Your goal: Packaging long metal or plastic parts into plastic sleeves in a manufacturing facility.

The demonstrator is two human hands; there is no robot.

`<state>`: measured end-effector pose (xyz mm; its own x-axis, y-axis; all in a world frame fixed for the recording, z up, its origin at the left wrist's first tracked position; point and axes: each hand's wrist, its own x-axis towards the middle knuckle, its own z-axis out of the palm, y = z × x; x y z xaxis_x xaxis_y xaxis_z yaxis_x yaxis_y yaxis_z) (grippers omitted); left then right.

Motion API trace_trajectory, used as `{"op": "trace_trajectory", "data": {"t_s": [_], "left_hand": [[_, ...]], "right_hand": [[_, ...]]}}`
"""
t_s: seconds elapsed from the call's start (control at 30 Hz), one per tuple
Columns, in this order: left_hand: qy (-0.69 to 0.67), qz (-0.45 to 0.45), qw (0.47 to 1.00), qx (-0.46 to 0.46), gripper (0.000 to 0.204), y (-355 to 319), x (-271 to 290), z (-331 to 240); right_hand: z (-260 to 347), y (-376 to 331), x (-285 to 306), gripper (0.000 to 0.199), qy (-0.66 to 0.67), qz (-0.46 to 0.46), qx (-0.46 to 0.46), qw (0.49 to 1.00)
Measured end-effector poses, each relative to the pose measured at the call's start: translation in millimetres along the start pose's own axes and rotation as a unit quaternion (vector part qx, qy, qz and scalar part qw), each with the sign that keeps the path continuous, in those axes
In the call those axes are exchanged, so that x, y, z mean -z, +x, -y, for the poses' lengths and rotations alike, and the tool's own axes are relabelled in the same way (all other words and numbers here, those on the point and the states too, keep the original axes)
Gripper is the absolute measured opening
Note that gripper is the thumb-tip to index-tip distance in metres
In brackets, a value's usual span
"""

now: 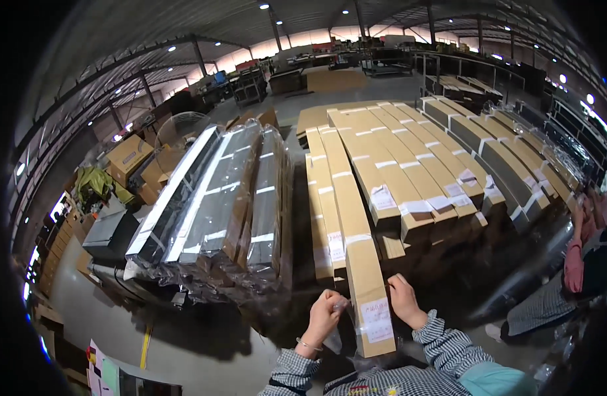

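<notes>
Both sides: left hand [326,313] curled, seemingly pinching clear film [334,338]; right hand [405,302], can't tell; I'd tension evenly along the carton [361,270].

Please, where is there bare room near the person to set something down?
Bare floor shows right of the yellow line, on the near side of the film-wrapped stack and left of the left hand. It is crowded ahead, where long cartons lie side by side, and at right, beside a co-worker's arm.
</notes>
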<state>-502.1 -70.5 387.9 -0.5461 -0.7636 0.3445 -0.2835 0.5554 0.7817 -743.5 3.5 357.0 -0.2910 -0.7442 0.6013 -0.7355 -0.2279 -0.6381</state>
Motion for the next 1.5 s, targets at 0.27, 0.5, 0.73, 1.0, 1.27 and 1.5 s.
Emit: {"op": "trace_trajectory", "data": {"t_s": [0.27, 0.5, 0.73, 1.0, 1.27, 1.5], "left_hand": [[-0.54, -0.184, 0.743, 0.35, 0.018, -60.9, -99.2, -6.1], [-0.187, -0.194, 0.911, 0.312, 0.027, -108.3, -188.5, 108.0], [0.037, -0.006, 0.96, 0.278, 0.052, -92.9, -163.0, 144.1], [0.033, -0.196, 0.956, 0.216, 0.055, -89.0, -65.6, 49.9], [-0.041, -0.228, 0.956, 0.179, 0.062, -132.2, -27.0, -0.9], [0.006, 0.043, 0.984, 0.171, 0.028, -128.7, -13.2, 44.8]], "right_hand": [[-12.5, -72.2, -12.8, 0.022, 0.19, 0.102, -0.329, 0.919], [-69.2, -122.9, -57.6, 0.025, 0.145, 0.141, -0.282, 0.938], [-178.9, -150.9, -111.5, 0.023, 0.326, 0.142, -0.259, 0.898], [30.0, -37.8, -75.1, 0.036, 0.381, 0.128, -0.255, 0.879], [40.1, -83.6, -66.4, 0.009, 0.36, 0.15, -0.157, 0.908], [9.1, -55.0, -88.5, 0.01, 0.351, 0.187, -0.235, 0.887]]}}
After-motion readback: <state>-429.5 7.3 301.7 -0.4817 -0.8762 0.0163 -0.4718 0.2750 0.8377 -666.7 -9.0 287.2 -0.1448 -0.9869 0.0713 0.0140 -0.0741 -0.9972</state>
